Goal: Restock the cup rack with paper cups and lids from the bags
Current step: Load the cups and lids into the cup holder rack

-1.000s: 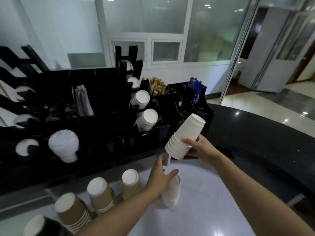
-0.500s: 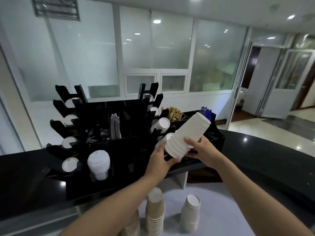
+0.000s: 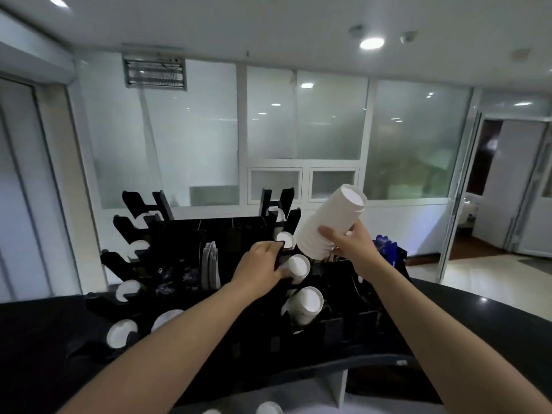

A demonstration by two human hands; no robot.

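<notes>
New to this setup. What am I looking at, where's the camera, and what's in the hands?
There is no robot: a person works with bare hands. The single wide-angle camera sits on their head, looking forward and down. The right hand grips a tilted stack of nested white paper cups. The left hand reaches into the black tiered cup rack on the dark counter, touching a white cup stack in a rack slot. Another slotted white cup stack lies just below it. Whether the left hand grips anything is unclear.
</notes>
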